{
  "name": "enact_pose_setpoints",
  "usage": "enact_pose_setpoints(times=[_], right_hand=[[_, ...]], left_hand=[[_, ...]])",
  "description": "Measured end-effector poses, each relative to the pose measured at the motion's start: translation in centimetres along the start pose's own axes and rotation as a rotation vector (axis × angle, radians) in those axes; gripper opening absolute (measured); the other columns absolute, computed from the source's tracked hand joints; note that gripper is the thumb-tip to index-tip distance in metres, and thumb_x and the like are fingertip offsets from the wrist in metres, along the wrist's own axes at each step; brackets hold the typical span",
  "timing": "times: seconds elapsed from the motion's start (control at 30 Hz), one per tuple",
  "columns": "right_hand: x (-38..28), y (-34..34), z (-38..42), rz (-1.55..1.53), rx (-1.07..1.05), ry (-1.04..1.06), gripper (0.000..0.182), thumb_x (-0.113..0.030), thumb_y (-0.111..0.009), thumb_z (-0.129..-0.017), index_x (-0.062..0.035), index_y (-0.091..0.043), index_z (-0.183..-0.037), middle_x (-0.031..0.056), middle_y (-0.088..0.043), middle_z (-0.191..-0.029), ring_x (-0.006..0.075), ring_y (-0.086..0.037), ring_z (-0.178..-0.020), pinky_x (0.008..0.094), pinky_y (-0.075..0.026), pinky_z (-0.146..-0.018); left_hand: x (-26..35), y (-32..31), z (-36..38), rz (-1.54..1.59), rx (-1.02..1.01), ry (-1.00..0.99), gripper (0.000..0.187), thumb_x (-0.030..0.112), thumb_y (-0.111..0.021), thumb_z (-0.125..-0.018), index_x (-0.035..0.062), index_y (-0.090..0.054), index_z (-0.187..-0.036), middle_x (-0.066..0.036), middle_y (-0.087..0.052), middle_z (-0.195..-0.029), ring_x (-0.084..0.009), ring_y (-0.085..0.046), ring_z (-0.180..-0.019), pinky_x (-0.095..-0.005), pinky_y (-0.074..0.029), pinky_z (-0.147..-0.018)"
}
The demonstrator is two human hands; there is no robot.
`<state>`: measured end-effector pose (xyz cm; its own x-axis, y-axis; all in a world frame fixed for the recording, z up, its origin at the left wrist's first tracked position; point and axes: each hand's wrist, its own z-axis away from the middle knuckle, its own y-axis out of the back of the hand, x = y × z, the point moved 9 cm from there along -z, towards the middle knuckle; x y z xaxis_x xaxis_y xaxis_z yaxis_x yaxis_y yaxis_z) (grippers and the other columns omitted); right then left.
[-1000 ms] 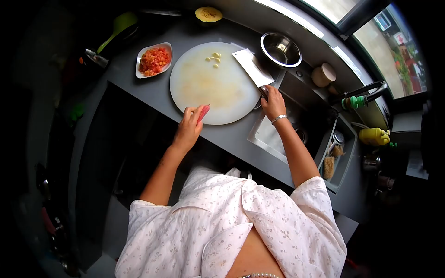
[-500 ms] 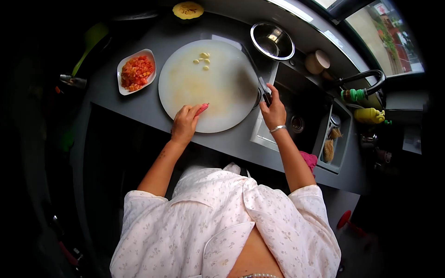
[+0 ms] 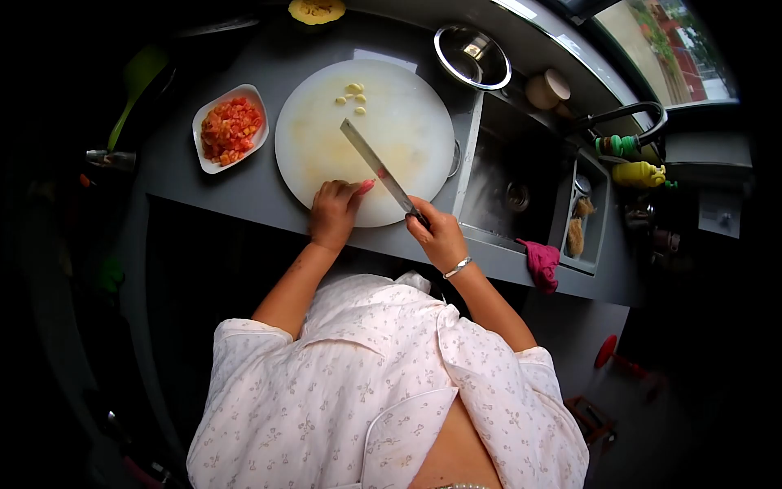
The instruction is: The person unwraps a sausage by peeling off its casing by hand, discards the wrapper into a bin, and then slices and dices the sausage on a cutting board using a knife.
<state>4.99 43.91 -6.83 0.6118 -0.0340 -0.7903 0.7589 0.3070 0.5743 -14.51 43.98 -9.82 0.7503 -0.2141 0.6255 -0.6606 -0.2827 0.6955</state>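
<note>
My left hand [image 3: 332,213] rests at the near edge of a round white cutting board [image 3: 314,122]. Its fingers are closed around a small, elongated pink-red piece of food [image 3: 366,187], whose kind I cannot make out. In my right hand [image 3: 440,238] is the dark handle of a kitchen knife [image 3: 373,163]. The blade slants over the board, pointing away and to the left, close to the held piece. A reddish spot shows on the blade. Several peeled garlic cloves [image 3: 360,98] lie toward the board's far side.
Left of the board stands a white dish [image 3: 213,167] of chopped tomato [image 3: 233,129]. A steel bowl [image 3: 499,80] sits behind the sink [image 3: 489,200] at right. A pink cloth [image 3: 541,265] hangs over the counter edge. Half a yellow squash [image 3: 317,10] is at the back.
My right hand has brought the knife leftward from beside the sink to over the board. The left hand still holds the pink-red piece, and the view has shifted slightly.
</note>
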Motion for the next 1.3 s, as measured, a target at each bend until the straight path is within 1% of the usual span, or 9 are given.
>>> enact_pose_setpoints(times=[0.03,0.13,0.3,0.37,0.4,0.77,0.87,0.93,1.3], right_hand=[[-0.2,-0.5,0.1,0.039,-0.014,0.004,0.033,-0.023,-0.062,-0.089,-0.0130,-0.063,-0.121,0.0171,-0.063,-0.072,0.0327,-0.061,-0.064,0.0381,-0.049,-0.063],[-0.8,-1.3,0.1,0.101,0.003,0.032,0.035,-0.023,-0.062,-0.088,-0.0151,-0.062,-0.122,0.0172,-0.064,-0.075,0.0347,-0.062,-0.069,0.0407,-0.050,-0.064],[-1.1,-2.0,0.0,0.173,-0.011,0.041,0.037,-0.022,-0.062,-0.087,-0.0168,-0.061,-0.123,0.0164,-0.065,-0.077,0.0345,-0.063,-0.071,0.0424,-0.050,-0.066],[-1.2,-1.9,0.0,0.172,-0.013,0.052,0.036,-0.022,-0.062,-0.087,-0.0167,-0.062,-0.123,0.0163,-0.065,-0.078,0.0349,-0.063,-0.072,0.0430,-0.050,-0.066],[-1.2,-1.9,0.1,0.177,-0.020,0.062,0.036,-0.022,-0.062,-0.086,-0.0168,-0.062,-0.122,0.0164,-0.066,-0.078,0.0353,-0.063,-0.073,0.0434,-0.051,-0.067],[-1.0,-1.3,0.6,0.182,-0.098,0.057,0.035,-0.020,-0.060,-0.087,-0.0158,-0.061,-0.121,0.0172,-0.067,-0.080,0.0368,-0.064,-0.074,0.0458,-0.051,-0.066],[-0.5,-1.4,0.5,0.182,-0.141,-0.017,0.036,-0.020,-0.060,-0.087,-0.0161,-0.060,-0.122,0.0172,-0.067,-0.080,0.0367,-0.064,-0.074,0.0459,-0.050,-0.066],[-0.9,-1.4,0.4,0.176,-0.104,0.048,0.036,-0.020,-0.059,-0.087,-0.0163,-0.060,-0.123,0.0170,-0.067,-0.081,0.0366,-0.064,-0.073,0.0460,-0.050,-0.066],[-0.5,-0.8,0.2,0.146,-0.138,0.048,0.037,-0.019,-0.060,-0.087,-0.0162,-0.059,-0.123,0.0170,-0.067,-0.082,0.0367,-0.064,-0.073,0.0459,-0.051,-0.066]], left_hand=[[0.2,0.1,-0.2,0.013,0.005,0.004,0.020,0.009,-0.072,-0.080,0.0095,-0.069,-0.099,-0.008,-0.063,-0.087,-0.0293,-0.059,-0.083,-0.0405,-0.049,-0.076],[-0.2,0.1,-0.2,0.032,0.024,0.010,0.018,0.010,-0.072,-0.080,0.0107,-0.069,-0.098,-0.008,-0.064,-0.085,-0.0294,-0.060,-0.082,-0.0411,-0.049,-0.074],[-0.8,-0.4,0.1,0.045,0.017,0.050,0.017,0.010,-0.072,-0.080,0.0110,-0.069,-0.097,-0.008,-0.064,-0.085,-0.0300,-0.061,-0.083,-0.0417,-0.049,-0.074],[-0.7,-0.4,0.1,0.042,0.042,0.048,0.013,0.016,-0.072,-0.081,0.0137,-0.069,-0.093,-0.007,-0.061,-0.081,-0.0285,-0.059,-0.081,-0.0423,-0.048,-0.074],[-0.5,-0.4,0.1,0.041,0.034,0.044,0.013,0.016,-0.072,-0.081,0.0137,-0.069,-0.093,-0.007,-0.061,-0.081,-0.0285,-0.059,-0.081,-0.0423,-0.048,-0.074],[0.0,-0.5,-0.2,0.041,-0.007,0.050,0.015,0.011,-0.073,-0.078,0.0136,-0.068,-0.092,-0.004,-0.065,-0.088,-0.0279,-0.059,-0.083,-0.0418,-0.046,-0.074],[-0.1,-0.5,-0.2,0.039,-0.007,0.052,0.017,0.009,-0.073,-0.077,0.0137,-0.068,-0.093,-0.004,-0.066,-0.089,-0.0277,-0.059,-0.085,-0.0416,-0.047,-0.075],[-0.2,-0.4,-0.2,0.028,-0.014,0.052,0.019,0.009,-0.073,-0.077,0.0137,-0.067,-0.094,-0.004,-0.066,-0.090,-0.0277,-0.060,-0.086,-0.0414,-0.047,-0.076],[0.0,-0.8,-0.2,-0.011,-0.051,0.069,0.020,0.008,-0.073,-0.076,0.0126,-0.067,-0.095,-0.004,-0.067,-0.093,-0.0276,-0.060,-0.089,-0.0409,-0.047,-0.080]])
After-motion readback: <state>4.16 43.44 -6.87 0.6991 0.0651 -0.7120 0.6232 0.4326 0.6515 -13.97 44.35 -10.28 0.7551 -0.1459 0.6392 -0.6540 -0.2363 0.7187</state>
